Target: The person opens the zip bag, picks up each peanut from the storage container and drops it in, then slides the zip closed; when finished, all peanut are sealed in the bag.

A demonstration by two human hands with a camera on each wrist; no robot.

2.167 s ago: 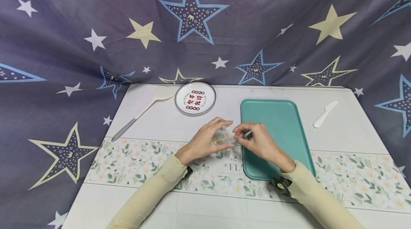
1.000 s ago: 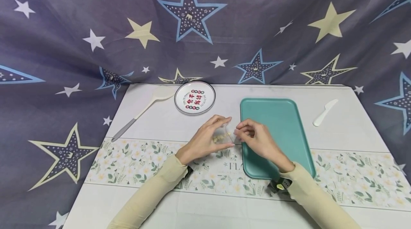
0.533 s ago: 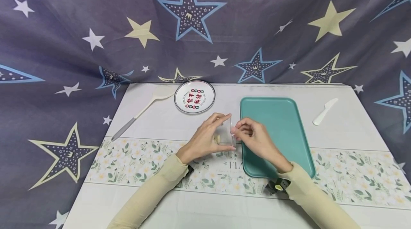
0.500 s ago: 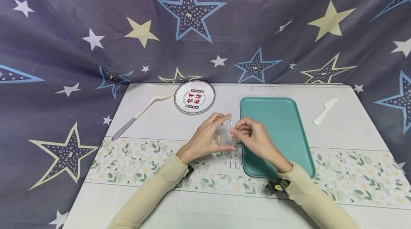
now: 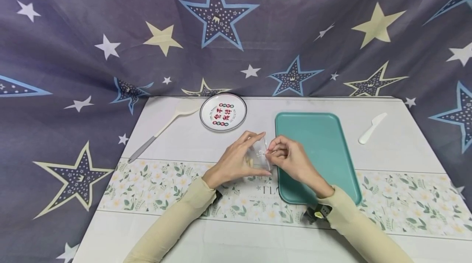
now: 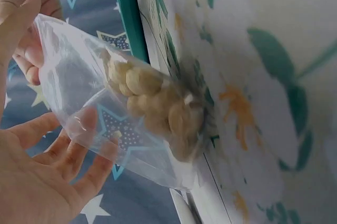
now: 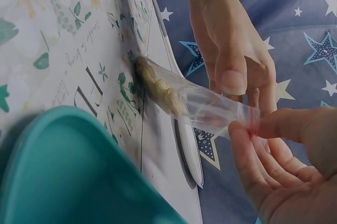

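A clear zip bag (image 5: 261, 155) is held up over the table, its bottom at the tabletop. Several pale, rounded, nut-like pieces (image 6: 155, 100) lie in its lower part. My left hand (image 5: 236, 157) holds the bag by its edges, thumb on one side and fingers on the other. At the bag's mouth, my right hand (image 5: 293, 159) pinches the rim with thumb and fingertips. A red seal strip (image 7: 254, 124) shows at those fingertips in the right wrist view. Whether the seal is closed cannot be told.
A teal tray (image 5: 321, 128) lies under and beyond my right hand. Behind the bag stands a round white plate (image 5: 223, 112) with red lettering. A long-handled spoon (image 5: 166, 125) lies at the left, a white plastic knife (image 5: 372, 128) at the right. A star-patterned curtain (image 5: 236, 62) hangs behind the table.
The bag's mouth was bowed apart earlier and is now drawn straighter. My right fingertips went from just off the rim to pinching it. The left hand has barely moved.
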